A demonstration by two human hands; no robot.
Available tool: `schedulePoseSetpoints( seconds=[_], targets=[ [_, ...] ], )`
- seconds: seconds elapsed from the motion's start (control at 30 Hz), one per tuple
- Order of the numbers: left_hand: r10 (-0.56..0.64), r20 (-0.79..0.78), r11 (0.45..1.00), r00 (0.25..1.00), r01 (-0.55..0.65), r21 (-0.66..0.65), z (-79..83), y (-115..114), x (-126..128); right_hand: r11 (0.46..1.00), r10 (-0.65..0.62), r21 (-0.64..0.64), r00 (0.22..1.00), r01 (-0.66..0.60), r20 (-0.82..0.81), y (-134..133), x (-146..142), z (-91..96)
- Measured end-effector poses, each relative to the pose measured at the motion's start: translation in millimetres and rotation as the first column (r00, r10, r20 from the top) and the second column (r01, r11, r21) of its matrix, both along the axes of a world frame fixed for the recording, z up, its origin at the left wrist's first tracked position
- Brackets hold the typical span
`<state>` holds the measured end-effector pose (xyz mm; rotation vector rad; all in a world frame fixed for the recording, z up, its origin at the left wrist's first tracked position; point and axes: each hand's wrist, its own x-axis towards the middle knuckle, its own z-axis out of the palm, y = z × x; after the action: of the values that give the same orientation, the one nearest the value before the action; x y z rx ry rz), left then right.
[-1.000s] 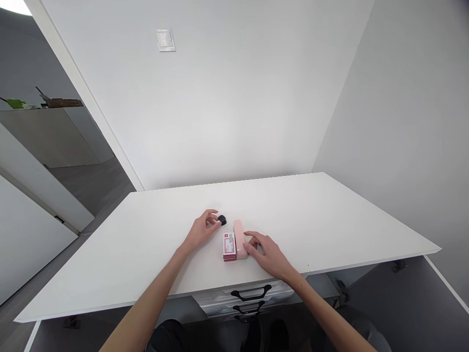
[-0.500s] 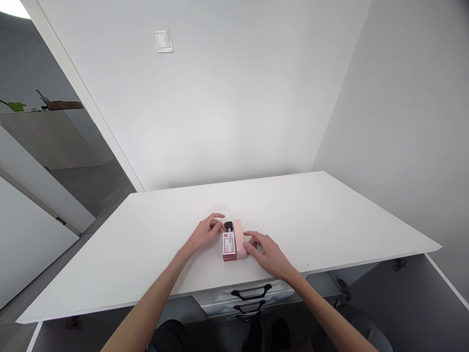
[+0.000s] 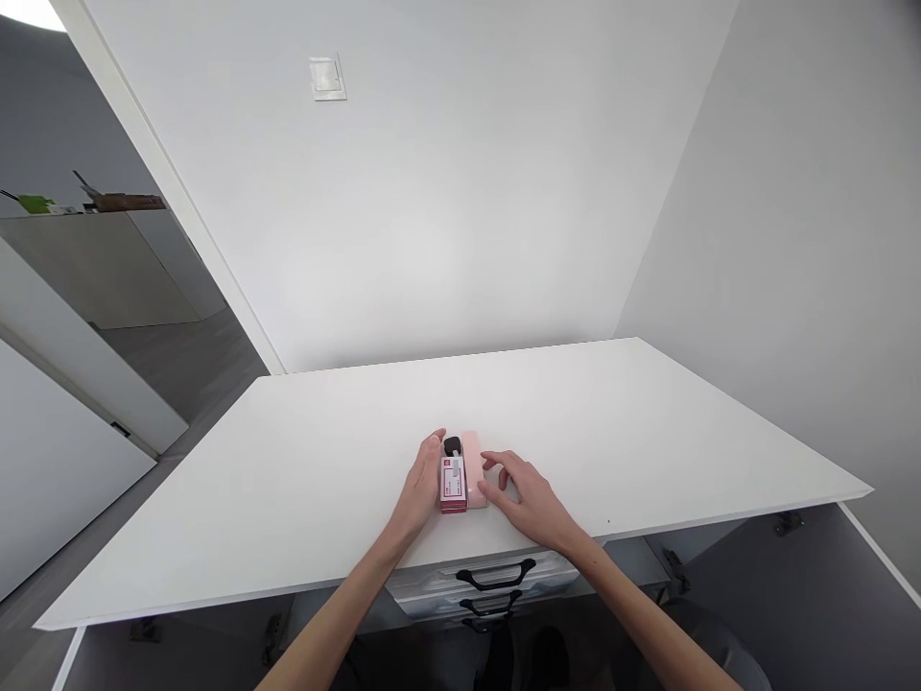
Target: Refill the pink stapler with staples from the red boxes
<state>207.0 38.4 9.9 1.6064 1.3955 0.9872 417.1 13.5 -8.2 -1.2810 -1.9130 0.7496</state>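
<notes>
Hands [image 3: 418, 491] [image 3: 531, 499], pink box [image 3: 473, 470] between

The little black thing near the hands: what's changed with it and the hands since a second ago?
The little black thing moved right and slightly toward the person, to the far end of the red-and-white box, beside the pink case. The left hand let go of it and came nearer, now flat along the box's left side. The box, the case and the right hand stayed put.
</notes>
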Motion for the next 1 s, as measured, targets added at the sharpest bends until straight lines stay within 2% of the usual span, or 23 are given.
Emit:
schedulePoseSetpoints(
  seconds=[0.3, 0.57, 0.77, 1.0],
  targets=[
    [-0.001, 0.035, 1.000, 0.999, 0.001, 0.003, -1.6, 9, 11, 1.000, 0.014, 0.018, 1.000, -0.014, 0.008, -1, -1, 0.7],
    [0.012, 0.052, 1.000, 0.999, -0.012, -0.007, -0.1, 4, 12, 1.000, 0.014, 0.013, 1.000, -0.014, 0.009, 0, -1, 0.3],
    [0.030, 0.152, 0.998, 0.988, -0.021, -0.058, -2.0, -1, 10, 1.000, 0.009, 0.015, 1.000, -0.009, 0.029, -1, -1, -1.7],
    [0.072, 0.221, 0.996, 0.973, -0.057, -0.074, -4.9, -3, 27, 0.999, 0.015, 0.050, 0.998, -0.018, 0.061, 1, -2, -4.7]
  ],
)
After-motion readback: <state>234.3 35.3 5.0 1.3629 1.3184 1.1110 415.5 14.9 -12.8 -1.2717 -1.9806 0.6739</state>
